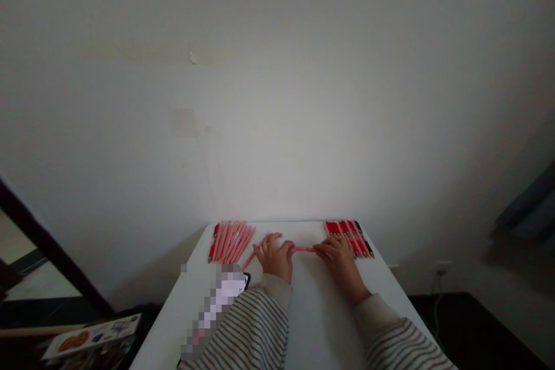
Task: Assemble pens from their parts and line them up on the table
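Observation:
A pink pen [303, 248] lies crosswise between my two hands, over the middle of the white table [312, 312]. My left hand [275, 257] pinches its left end between thumb and finger. At the other end, the fingertips of my right hand [338, 260] close on it. Another pink pen [249, 259] slants just left of my left hand, partly behind its fingers. A bunch of pink pens [232, 241] sits at the far left of the table. Red and pink pens [347, 228] are lined up at the far right, partly covered by my right hand.
A phone [223, 295], its screen blurred out, lies beside my left forearm. The table's far edge meets a pale wall [277, 98]. To the lower left is a printed box or booklet [93, 336]. A socket with a cable [443, 267] is low on the right.

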The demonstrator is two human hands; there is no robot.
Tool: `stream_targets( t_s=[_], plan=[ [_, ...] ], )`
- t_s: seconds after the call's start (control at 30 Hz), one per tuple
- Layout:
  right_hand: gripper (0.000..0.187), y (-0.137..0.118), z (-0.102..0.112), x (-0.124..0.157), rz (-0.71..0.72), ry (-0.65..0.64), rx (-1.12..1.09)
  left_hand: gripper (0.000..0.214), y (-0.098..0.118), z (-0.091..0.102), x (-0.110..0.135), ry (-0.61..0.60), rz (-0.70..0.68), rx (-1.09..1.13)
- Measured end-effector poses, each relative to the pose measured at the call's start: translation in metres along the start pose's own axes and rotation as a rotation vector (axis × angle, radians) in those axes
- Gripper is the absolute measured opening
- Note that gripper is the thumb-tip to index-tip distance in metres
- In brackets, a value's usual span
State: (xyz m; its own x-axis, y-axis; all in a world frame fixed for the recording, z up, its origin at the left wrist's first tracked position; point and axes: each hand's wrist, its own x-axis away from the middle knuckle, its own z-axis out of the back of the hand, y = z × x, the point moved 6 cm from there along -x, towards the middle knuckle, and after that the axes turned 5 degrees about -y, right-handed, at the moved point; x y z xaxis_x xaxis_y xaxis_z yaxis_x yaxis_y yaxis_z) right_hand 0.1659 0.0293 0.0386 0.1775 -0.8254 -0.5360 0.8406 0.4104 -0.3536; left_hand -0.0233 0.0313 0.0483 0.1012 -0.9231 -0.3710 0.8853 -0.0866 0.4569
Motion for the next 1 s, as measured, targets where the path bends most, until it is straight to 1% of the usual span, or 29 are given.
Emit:
stream_targets(
  t_s=[0.17, 0.43, 0.57, 0.77, 1.0],
  plan=[
    [0.018, 0.004, -0.001, 0.0, 0.0, 0.012, -0.029, 0.015, 0.0, -0.002, 0.001, -0.016, 0.023, 0.018],
    [0.017, 0.01, -0.004, -0.001, 0.002, 0.057, -0.081, 0.016, 0.004, -0.004, 0.003, -0.072, 0.008, 0.034],
    [0.015, 0.013, -0.007, -0.002, 0.022, 0.063, -0.115, 0.019, 0.007, -0.005, 0.002, -0.079, 0.006, 0.021],
    [0.015, 0.015, -0.009, -0.002, 0.018, 0.065, -0.075, 0.019, 0.011, -0.006, -0.001, -0.08, 0.069, 0.026],
    [0.018, 0.017, -0.006, -0.002, -0.027, 0.076, -0.016, 0.015, 0.015, -0.015, -0.001, -0.085, 0.054, 0.08]
  ],
)
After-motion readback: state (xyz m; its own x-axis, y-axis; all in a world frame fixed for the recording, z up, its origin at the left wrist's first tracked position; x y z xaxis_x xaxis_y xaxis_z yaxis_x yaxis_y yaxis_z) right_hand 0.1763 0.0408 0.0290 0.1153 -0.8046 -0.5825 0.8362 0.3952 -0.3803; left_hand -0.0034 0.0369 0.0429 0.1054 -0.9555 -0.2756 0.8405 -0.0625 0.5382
